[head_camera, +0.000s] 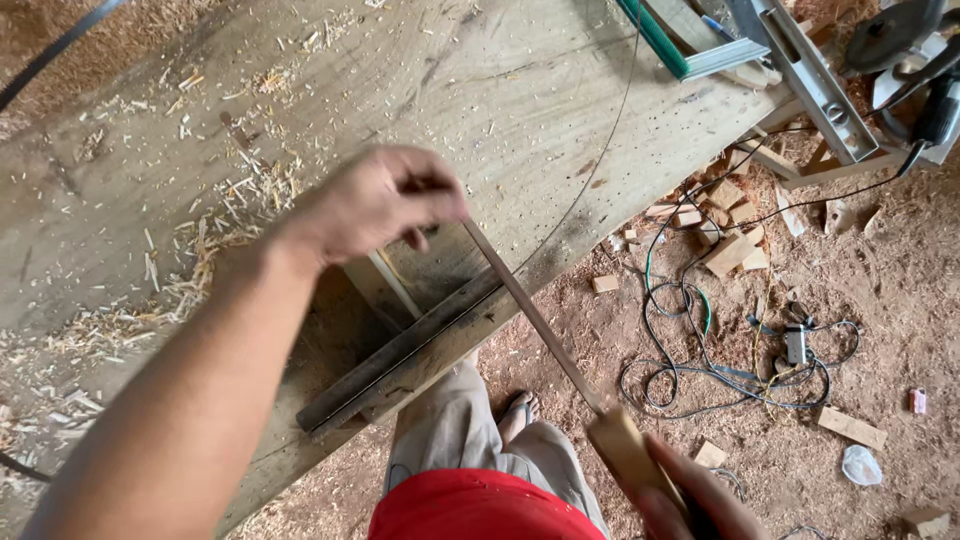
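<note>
**Long thin strip held at both ends over the bench edge**

The thin strip (530, 310), dark and narrow with a pale wooden handle (625, 450) at its lower end, runs diagonally from upper left to lower right, crossing the front edge of the bench (520, 90). Its upper end lies under the left hand (375, 200), whose fingers are curled together and pinch the tip just above the bench surface. Its lower end sits in the right hand (700, 500), closed around the handle at the bottom of the view, off the bench and above the floor. A dark flat bar (400, 355) lies along the bench edge, beneath the strip. Wood shavings (200, 250) cover the bench to the left. On the sawdust floor, tangled cables (740, 370) and wood offcuts (730, 250) lie well apart from both hands.
</note>
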